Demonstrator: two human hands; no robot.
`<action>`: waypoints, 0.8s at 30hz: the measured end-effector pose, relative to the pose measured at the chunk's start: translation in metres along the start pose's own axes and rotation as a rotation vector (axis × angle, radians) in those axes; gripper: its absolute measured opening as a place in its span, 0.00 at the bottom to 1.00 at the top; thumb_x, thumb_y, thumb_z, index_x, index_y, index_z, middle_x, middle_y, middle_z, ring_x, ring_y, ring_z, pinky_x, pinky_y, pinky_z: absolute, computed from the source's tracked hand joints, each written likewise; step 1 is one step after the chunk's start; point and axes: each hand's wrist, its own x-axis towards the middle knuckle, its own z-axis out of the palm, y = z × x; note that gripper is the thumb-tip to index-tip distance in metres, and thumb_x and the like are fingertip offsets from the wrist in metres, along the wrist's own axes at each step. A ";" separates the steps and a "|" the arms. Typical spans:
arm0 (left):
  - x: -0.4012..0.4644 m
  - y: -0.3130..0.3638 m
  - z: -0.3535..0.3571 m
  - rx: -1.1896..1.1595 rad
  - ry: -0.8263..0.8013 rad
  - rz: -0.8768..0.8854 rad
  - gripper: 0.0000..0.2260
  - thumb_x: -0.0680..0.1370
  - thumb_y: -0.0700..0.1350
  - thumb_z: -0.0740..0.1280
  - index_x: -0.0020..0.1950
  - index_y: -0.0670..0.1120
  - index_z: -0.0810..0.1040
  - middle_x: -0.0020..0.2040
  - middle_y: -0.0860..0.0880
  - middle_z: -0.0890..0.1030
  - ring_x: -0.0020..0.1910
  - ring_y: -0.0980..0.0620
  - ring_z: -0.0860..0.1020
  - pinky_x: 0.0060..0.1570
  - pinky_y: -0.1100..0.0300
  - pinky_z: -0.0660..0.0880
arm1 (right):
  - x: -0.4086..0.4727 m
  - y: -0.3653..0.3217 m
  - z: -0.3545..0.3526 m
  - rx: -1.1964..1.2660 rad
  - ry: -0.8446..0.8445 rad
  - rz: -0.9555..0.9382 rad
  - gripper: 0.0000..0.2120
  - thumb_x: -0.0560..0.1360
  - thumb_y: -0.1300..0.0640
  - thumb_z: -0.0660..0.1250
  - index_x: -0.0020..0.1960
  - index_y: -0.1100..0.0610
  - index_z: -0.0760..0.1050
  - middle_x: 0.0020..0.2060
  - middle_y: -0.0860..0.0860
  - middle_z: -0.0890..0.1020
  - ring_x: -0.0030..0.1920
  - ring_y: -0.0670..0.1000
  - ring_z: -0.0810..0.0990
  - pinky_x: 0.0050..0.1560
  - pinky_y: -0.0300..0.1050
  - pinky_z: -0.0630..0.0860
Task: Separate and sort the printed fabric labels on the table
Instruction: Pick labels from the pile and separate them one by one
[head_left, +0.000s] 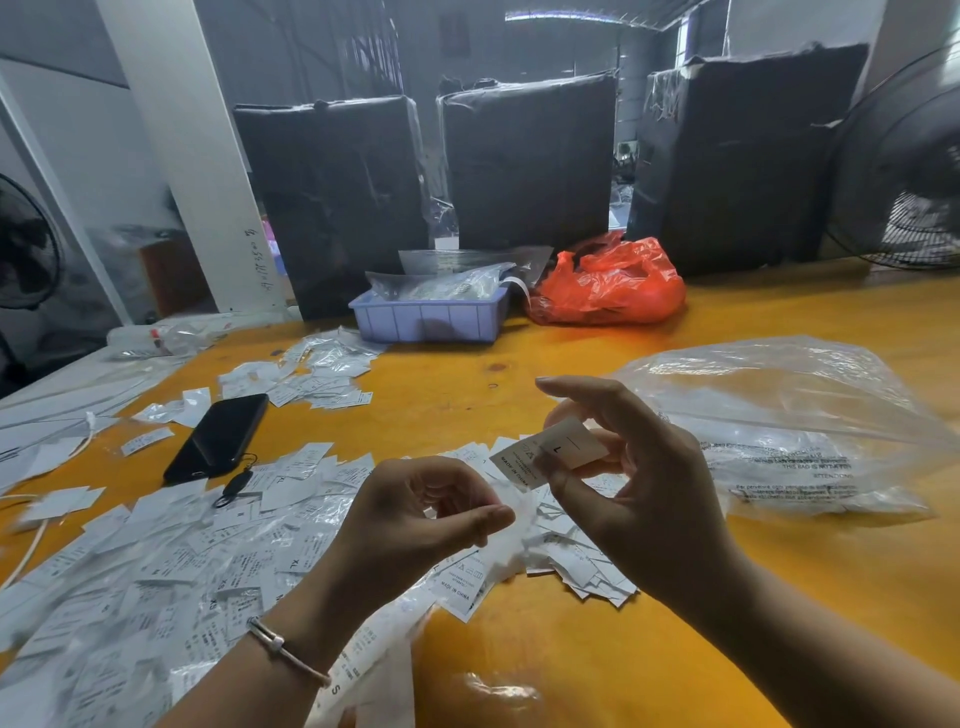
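My right hand (634, 467) is raised over the orange table (571, 649) and pinches a small stack of white printed labels (550, 453); the top one reads "L" and "MADE IN CHINA". My left hand (415, 514) is just left of it, fingers curled, thumb and forefinger pinching a blurred white strip (511, 525) that hangs below the held labels. A big loose heap of white labels (182, 566) covers the table's left and centre, running under both hands. A smaller pile of labels (311, 374) lies farther back.
A black phone (218, 436) with a strap lies among the labels at left. A blue plastic tray (431, 317) and a red plastic bag (608, 283) stand at the back. A large clear bag (779, 421) lies at right. Black wrapped bundles (530, 161) and a fan (904, 166) stand behind.
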 end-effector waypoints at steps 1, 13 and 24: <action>0.000 0.000 0.000 -0.002 -0.002 -0.002 0.09 0.69 0.52 0.74 0.39 0.47 0.84 0.34 0.50 0.83 0.32 0.52 0.81 0.35 0.61 0.79 | 0.000 -0.001 -0.001 0.029 0.020 0.003 0.25 0.67 0.68 0.73 0.60 0.51 0.73 0.43 0.44 0.81 0.43 0.41 0.83 0.41 0.37 0.81; -0.001 -0.002 -0.001 -0.017 -0.002 -0.002 0.09 0.69 0.51 0.75 0.40 0.46 0.84 0.34 0.49 0.83 0.33 0.50 0.81 0.35 0.59 0.80 | 0.000 0.000 -0.002 -0.077 0.036 0.007 0.21 0.69 0.65 0.72 0.58 0.49 0.75 0.45 0.47 0.82 0.43 0.45 0.83 0.42 0.41 0.81; -0.001 -0.002 -0.001 -0.006 -0.026 0.010 0.09 0.70 0.54 0.75 0.40 0.48 0.84 0.35 0.49 0.84 0.33 0.50 0.81 0.35 0.53 0.80 | 0.000 0.002 0.000 -0.096 0.038 0.005 0.21 0.69 0.67 0.73 0.57 0.49 0.76 0.46 0.48 0.82 0.44 0.45 0.83 0.42 0.38 0.81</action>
